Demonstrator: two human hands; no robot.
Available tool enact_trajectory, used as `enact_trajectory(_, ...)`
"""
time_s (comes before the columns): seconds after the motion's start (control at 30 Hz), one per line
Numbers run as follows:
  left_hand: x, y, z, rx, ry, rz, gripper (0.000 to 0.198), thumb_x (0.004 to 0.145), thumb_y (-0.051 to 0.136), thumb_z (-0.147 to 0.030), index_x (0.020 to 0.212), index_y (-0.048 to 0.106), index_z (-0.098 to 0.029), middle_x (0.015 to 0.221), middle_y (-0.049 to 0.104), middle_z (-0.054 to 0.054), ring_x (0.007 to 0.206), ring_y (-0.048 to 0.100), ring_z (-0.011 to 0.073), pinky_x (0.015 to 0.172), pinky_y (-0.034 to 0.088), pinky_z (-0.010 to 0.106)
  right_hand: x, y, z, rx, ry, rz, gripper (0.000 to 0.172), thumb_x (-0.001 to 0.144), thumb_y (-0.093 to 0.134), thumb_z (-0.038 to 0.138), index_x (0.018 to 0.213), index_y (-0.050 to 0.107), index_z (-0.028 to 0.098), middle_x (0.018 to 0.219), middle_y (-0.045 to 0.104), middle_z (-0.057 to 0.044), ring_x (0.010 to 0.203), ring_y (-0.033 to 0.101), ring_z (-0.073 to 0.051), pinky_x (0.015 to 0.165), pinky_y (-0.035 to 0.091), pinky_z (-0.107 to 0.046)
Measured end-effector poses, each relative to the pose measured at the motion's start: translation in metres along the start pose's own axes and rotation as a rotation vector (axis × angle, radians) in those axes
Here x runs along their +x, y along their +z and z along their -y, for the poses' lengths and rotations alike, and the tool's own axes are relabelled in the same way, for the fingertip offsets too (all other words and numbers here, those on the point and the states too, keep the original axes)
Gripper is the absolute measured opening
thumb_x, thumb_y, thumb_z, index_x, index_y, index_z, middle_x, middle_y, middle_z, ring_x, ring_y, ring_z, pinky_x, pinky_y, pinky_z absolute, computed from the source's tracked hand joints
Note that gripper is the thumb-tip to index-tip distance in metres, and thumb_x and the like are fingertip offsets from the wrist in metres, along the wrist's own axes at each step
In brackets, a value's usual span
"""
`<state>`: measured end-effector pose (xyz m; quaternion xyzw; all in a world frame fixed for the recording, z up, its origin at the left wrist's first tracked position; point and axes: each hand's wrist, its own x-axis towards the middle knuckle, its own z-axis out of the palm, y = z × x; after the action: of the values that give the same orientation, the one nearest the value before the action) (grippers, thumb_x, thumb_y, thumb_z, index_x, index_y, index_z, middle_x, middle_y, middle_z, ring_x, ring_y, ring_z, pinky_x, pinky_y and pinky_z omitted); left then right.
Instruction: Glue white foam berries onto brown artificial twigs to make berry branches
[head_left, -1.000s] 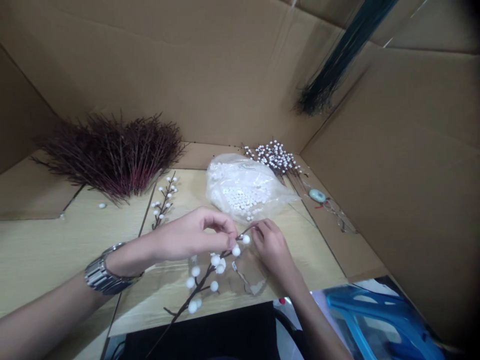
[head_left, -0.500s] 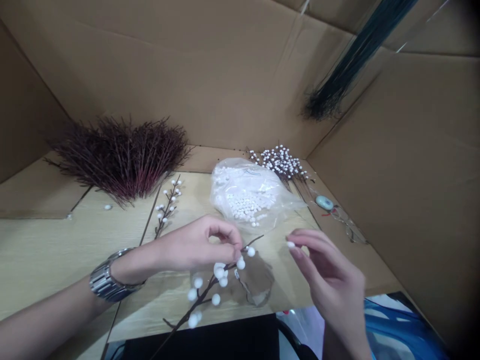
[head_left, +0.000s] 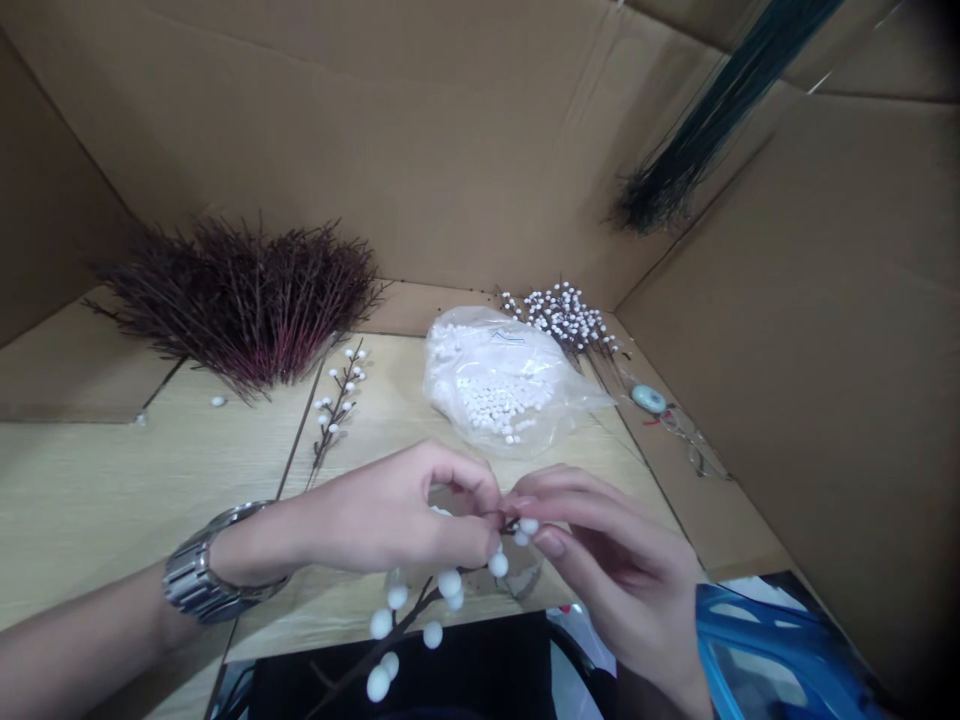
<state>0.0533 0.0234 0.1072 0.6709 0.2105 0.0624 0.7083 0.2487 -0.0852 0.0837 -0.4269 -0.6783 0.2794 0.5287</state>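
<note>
My left hand [head_left: 420, 510], with a metal watch on its wrist, pinches a brown artificial twig [head_left: 409, 615] close to its tip. White berries sit along the twig, which slants down toward the bottom edge. My right hand [head_left: 607, 560] has come up against the left fingertips and holds a small white berry [head_left: 528, 525] between thumb and fingers at the twig's end. The exact contact is partly hidden by the fingers. Beyond the hands lies a clear plastic bag [head_left: 510, 385] of loose white berries. A second berried twig [head_left: 337, 405] rests left of the bag.
Bare dark-red twigs [head_left: 247, 300] are heaped at the back left, a loose berry [head_left: 218, 401] near them. Finished-looking berry twigs [head_left: 566, 318] lie behind the bag. A light-blue oval object [head_left: 648, 399] is at right. Dark strands [head_left: 720, 120] hang above; cardboard walls [head_left: 450, 140] enclose the table.
My right hand has moved left with the berry and now meets my left hand at the twig's tip. The twig's lower part has dropped slightly, and the view has shifted a little.
</note>
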Motion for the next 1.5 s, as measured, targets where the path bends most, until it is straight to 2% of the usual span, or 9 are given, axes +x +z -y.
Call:
enact_trajectory(0.37, -0.001, 0.005, 0.001, -0.170, -0.054, 0.006, 0.010, 0.084, 0.069, -0.025, 0.077, 0.066, -0.019, 0.072, 0.063, -0.004, 0.063, 0.054, 0.0114, 0.059, 0.041, 0.022, -0.002, 0.004, 0.002, 0.004, -0.006, -0.008, 0.041, 0.088, 0.066, -0.001, 0.115, 0.077, 0.028, 0.106, 0.076, -0.001, 0.098, 0.070, -0.017, 0.085, 0.058, -0.032)
enact_trajectory(0.8, -0.005, 0.010, -0.001, -0.203, -0.015, 0.020, 0.004, 0.085, 0.069, -0.021, 0.082, 0.069, -0.020, 0.080, 0.068, -0.002, 0.070, 0.058, 0.0123, 0.065, 0.049, 0.023, -0.005, 0.009, 0.003, 0.075, -0.029, -0.045, 0.040, 0.088, 0.065, -0.001, 0.112, 0.078, 0.028, 0.103, 0.075, -0.001, 0.096, 0.069, -0.017, 0.084, 0.058, -0.032)
enact_trajectory(1.17, -0.007, 0.011, 0.000, -0.178, -0.047, 0.014, 0.006, 0.086, 0.067, -0.023, 0.082, 0.070, -0.019, 0.081, 0.070, 0.000, 0.074, 0.062, 0.0155, 0.064, 0.047, 0.025, -0.005, 0.010, 0.001, 0.092, 0.010, -0.035, 0.040, 0.088, 0.065, 0.000, 0.111, 0.079, 0.029, 0.102, 0.076, -0.001, 0.095, 0.069, -0.017, 0.083, 0.059, -0.032)
enact_trajectory(1.33, -0.005, 0.013, 0.002, -0.174, -0.063, 0.004, 0.008, 0.085, 0.068, -0.022, 0.078, 0.068, -0.018, 0.075, 0.063, -0.003, 0.067, 0.054, 0.0123, 0.062, 0.042, 0.024, -0.007, 0.008, -0.002, 0.091, 0.041, -0.028, 0.036, 0.089, 0.067, 0.004, 0.110, 0.079, 0.032, 0.101, 0.076, -0.002, 0.093, 0.069, -0.019, 0.081, 0.059, -0.035)
enact_trajectory(1.5, 0.001, 0.012, 0.007, -0.211, -0.012, 0.014, 0.013, 0.086, 0.072, -0.027, 0.077, 0.067, -0.019, 0.077, 0.066, -0.003, 0.074, 0.058, 0.0137, 0.070, 0.044, 0.025, -0.007, 0.001, -0.005, 0.072, 0.102, 0.004, 0.030, 0.094, 0.066, 0.012, 0.112, 0.079, 0.032, 0.102, 0.075, -0.003, 0.095, 0.070, -0.018, 0.082, 0.059, -0.033)
